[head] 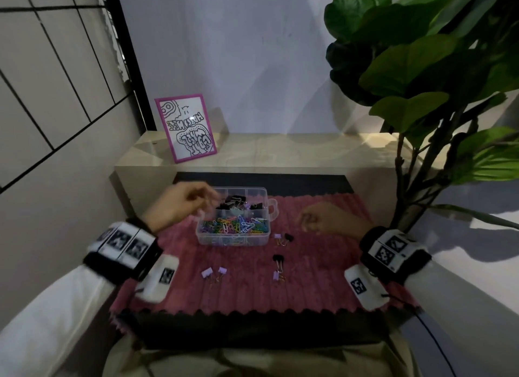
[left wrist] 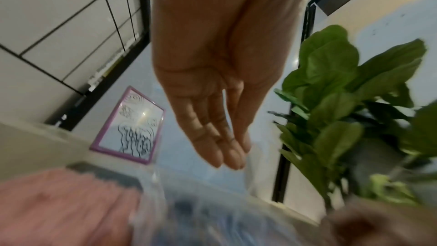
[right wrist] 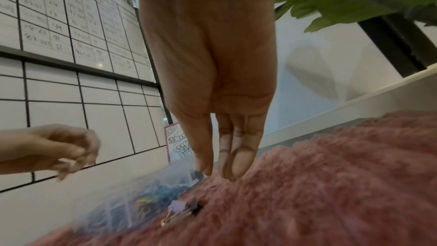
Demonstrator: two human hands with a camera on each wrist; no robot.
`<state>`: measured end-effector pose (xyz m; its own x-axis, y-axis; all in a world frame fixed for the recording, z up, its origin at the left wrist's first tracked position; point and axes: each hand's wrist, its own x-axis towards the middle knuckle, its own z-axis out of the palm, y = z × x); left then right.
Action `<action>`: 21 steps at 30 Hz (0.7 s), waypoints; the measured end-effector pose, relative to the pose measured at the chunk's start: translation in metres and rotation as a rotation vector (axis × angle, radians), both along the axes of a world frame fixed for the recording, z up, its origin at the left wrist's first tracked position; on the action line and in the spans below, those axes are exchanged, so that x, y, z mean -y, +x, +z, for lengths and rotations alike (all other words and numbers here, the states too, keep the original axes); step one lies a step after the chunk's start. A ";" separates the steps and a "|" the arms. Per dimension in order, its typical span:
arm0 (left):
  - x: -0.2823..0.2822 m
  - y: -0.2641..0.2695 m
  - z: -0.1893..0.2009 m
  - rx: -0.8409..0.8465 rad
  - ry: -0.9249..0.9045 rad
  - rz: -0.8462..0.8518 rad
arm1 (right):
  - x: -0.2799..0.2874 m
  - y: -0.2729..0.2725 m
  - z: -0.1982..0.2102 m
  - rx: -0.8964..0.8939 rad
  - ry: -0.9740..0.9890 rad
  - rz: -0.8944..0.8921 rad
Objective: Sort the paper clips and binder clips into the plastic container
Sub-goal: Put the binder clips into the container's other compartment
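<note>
L hand [head: 179,202] over container [head: 233,240] back-left corner, fingers loose, holding nothing. R hand [head: 323,222] right of container, fingertips pinched; contents can't tell.

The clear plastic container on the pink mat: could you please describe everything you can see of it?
The clear plastic container is a lidless, rectangular, compartmented box with a loop handle on its right end. It sits flat on the fuzzy pink mat. Its near section holds multicoloured paper clips, its far section black binder clips. The left hand hovers over its left edge.
</note>
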<state>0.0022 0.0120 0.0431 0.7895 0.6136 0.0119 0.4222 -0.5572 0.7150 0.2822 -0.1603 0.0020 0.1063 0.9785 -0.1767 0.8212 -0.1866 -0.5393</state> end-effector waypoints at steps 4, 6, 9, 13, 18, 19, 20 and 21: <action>0.053 -0.024 -0.031 -0.305 0.122 -0.121 | -0.009 -0.021 -0.005 -0.042 -0.049 0.064; 0.063 -0.024 -0.045 -0.395 0.194 -0.162 | -0.015 -0.037 -0.007 -0.063 -0.100 0.073; 0.066 -0.019 -0.056 -0.494 0.215 -0.205 | -0.016 -0.055 -0.016 0.040 -0.145 0.093; 0.061 -0.013 -0.057 -0.540 0.191 -0.280 | 0.004 -0.071 -0.027 0.098 -0.151 0.141; 0.057 -0.011 -0.056 -0.508 0.169 -0.345 | 0.022 -0.081 -0.036 0.063 -0.078 0.223; 0.057 -0.011 -0.056 -0.501 0.173 -0.352 | 0.023 -0.081 -0.036 0.036 -0.056 0.228; 0.056 -0.011 -0.057 -0.499 0.177 -0.363 | 0.023 -0.080 -0.036 0.017 -0.032 0.234; 0.056 -0.011 -0.057 -0.504 0.177 -0.378 | 0.024 -0.078 -0.036 0.006 -0.010 0.243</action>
<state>-0.0087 -0.0436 -0.0140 0.8857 0.3158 -0.3404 0.4338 -0.8241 0.3642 0.2044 -0.1839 -0.0335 -0.1309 0.9738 -0.1862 0.8459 0.0118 -0.5332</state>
